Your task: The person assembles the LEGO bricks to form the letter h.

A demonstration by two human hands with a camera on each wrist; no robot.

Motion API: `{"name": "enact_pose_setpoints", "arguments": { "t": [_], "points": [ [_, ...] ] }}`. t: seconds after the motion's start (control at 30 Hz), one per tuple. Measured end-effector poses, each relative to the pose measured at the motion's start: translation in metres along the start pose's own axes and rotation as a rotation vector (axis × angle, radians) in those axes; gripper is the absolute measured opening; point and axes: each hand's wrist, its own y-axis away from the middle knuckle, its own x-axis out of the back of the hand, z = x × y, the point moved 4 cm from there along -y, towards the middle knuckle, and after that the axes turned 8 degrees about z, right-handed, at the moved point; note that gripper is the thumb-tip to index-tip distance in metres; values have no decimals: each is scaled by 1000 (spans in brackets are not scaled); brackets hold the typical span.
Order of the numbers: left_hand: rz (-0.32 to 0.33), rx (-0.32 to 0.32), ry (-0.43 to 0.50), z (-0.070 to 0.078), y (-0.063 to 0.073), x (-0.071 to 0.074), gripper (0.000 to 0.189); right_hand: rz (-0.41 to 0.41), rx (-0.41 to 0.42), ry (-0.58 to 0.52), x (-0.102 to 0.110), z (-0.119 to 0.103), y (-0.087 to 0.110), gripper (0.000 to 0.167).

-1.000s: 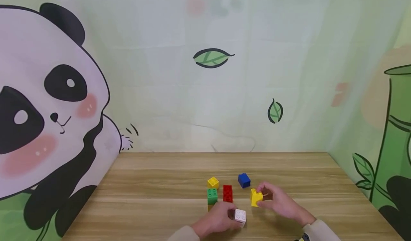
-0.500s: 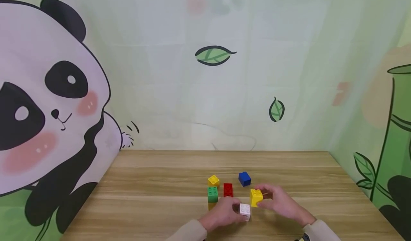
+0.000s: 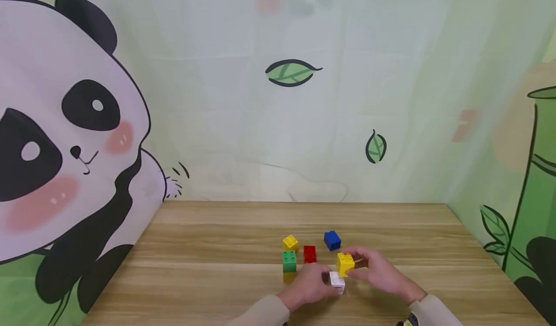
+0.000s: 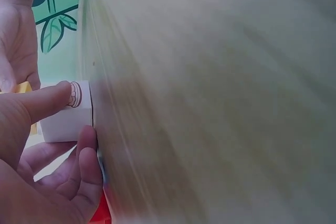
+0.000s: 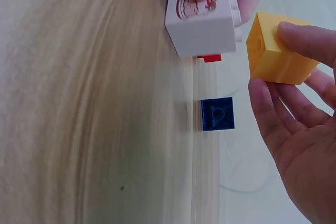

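Observation:
My left hand grips a white building block between thumb and fingers, low over the table. A printed picture like a cake shows on that block's side. With thumb and fingertips, my right hand pinches a yellow block. The yellow block is raised, its hollow underside facing the white block's studs across a small gap in the right wrist view. Just beyond my left hand lies a red block, its near part hidden by that hand. A blue block lies tipped on its side behind the yellow one.
Left of the red block, a green block sits on top of an orange-yellow block. Another yellow block stands just behind them. The wooden table runs back to a wall cloth printed with a panda and leaves.
My left hand has carried the white block right and slightly away from me, toward the yellow block. My right hand has shifted the yellow block slightly left. The other blocks keep their places.

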Motion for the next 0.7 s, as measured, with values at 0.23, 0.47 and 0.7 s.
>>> {"name": "enact_pose_setpoints", "arguments": {
  "t": [0.23, 0.47, 0.7],
  "points": [
    [17, 9, 5, -2, -4, -1, 25, -15, 44, -21, -2, -6, 1, 44],
    [-33, -21, 4, -3, -4, 2, 25, -17, 34, 11, -2, -4, 3, 44],
    [-29, -39, -11, 3, -3, 3, 19, -5, 29, 37, -1, -3, 6, 44]
  ]
}}
